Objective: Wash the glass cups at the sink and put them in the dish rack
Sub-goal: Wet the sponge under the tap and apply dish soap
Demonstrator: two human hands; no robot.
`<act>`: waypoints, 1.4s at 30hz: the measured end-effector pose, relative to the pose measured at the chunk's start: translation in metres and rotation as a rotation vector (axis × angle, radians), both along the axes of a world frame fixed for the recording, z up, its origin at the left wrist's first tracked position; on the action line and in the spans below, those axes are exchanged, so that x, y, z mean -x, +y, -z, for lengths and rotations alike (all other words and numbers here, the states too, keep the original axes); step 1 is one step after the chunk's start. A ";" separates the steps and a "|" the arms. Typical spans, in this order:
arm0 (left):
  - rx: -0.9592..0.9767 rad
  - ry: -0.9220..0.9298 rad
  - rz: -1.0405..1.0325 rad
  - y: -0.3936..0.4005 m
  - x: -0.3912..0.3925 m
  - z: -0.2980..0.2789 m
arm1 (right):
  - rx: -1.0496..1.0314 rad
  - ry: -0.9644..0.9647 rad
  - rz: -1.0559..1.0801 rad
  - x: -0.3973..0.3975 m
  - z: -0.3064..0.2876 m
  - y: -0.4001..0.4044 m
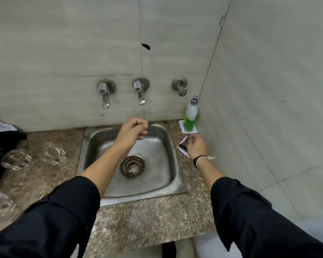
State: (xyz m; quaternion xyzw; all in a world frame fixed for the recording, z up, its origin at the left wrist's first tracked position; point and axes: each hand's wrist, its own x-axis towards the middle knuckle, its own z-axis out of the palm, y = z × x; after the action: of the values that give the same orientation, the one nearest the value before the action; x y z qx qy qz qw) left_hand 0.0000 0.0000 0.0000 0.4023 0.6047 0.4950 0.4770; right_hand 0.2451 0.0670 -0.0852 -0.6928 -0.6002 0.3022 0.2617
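Presently, a person is standing over the square stainless-steel sink (pixel 157 185) set into a speckled granite counter (pixel 147 220). Left of the sink, the black slatted plastic dish rack (pixel 0 153) is sitting at the counter's far edge. Between rack and sink, four clear glass cups (pixel 54 155) are lying or standing on the granite, blurred, none yet in the basin. Judging from the look of them, they are being rigid, breakable and slick once wet; gripping each around the body, not the rim, seems safest.

Over the sink's back half, under the middle chrome wall tap (pixel 140 92), the left hand (pixel 131 134) is hovering with fingers loosely curled, holding nothing. Right of the sink, the right hand (pixel 196 146) is pinching a small dark-and-white sachet (pixel 184 145). Beyond it, in the corner, a green dish-soap bottle (pixel 190 118) is standing on a white card.

Any printing on sachet, card or bottle is reading too blurred to make out.
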 end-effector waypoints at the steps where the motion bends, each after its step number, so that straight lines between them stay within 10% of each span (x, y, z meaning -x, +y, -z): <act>1: 0.015 0.010 -0.015 0.008 -0.001 0.005 | 0.000 -0.110 -0.007 -0.003 0.003 0.009; 5: 0.108 0.004 -0.094 0.031 0.001 0.025 | 0.062 -0.474 -0.111 -0.011 0.013 0.038; 14: 0.043 0.110 -0.205 0.051 0.009 0.035 | 0.277 -0.604 -0.184 -0.009 0.041 0.055; 19: 0.097 0.178 -0.152 0.046 0.009 0.039 | 0.344 -0.279 -0.185 -0.002 0.021 0.056; 22: 0.251 0.133 -0.057 0.032 -0.005 0.051 | 0.456 0.238 -0.100 0.017 0.010 0.046; 28: 0.395 -0.443 -0.075 0.012 -0.017 0.057 | 0.516 0.712 -0.208 0.081 -0.035 0.016; 34: 0.288 -0.529 -0.270 0.020 0.010 0.050 | 0.138 0.105 -0.376 0.113 -0.087 0.032; 42: 0.233 -0.534 -0.348 0.045 0.023 0.038 | -0.390 -0.252 -0.616 0.166 -0.189 0.078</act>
State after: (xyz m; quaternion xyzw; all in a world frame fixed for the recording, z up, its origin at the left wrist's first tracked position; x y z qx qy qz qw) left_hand -0.0233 0.0450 -0.0381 0.0923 0.5705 0.5845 0.5695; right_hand 0.0795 0.1447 0.1042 -0.4488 -0.8539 0.1594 0.2099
